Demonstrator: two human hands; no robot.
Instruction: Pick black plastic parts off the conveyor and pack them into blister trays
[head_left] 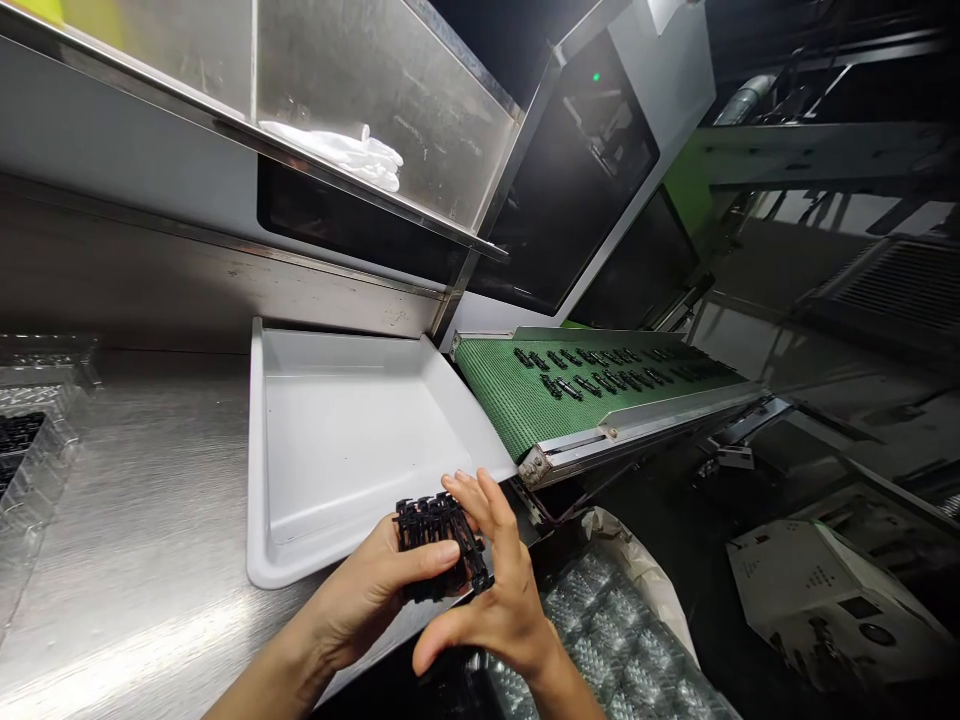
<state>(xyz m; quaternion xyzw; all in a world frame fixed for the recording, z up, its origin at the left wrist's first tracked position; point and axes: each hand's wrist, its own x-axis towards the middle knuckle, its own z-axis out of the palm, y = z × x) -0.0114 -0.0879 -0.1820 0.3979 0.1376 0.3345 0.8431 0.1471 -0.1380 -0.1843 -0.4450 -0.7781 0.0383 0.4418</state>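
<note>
My left hand (367,585) is closed around a bundle of small black plastic parts (429,530), with the thumb pressed across the front. The pieces lie side by side in a row. My right hand (499,590) is at the bundle's right side, its fingers extended and the thumb spread away. The fingers lie close behind the rightmost piece; whether they touch it is hard to tell. Both hands are at the near right corner of a white plastic tray (256,450). More black parts (600,370) lie in two rows on a green conveyor belt (495,390).
Clear plastic trays (45,480) with black parts stand at the left on the steel table (150,480). White gloves (337,155) rest on a metal shelf above. Below right, a bag (637,570) holds clear plastic trays (607,630). The conveyor's metal side rail (645,420) adjoins the white tray.
</note>
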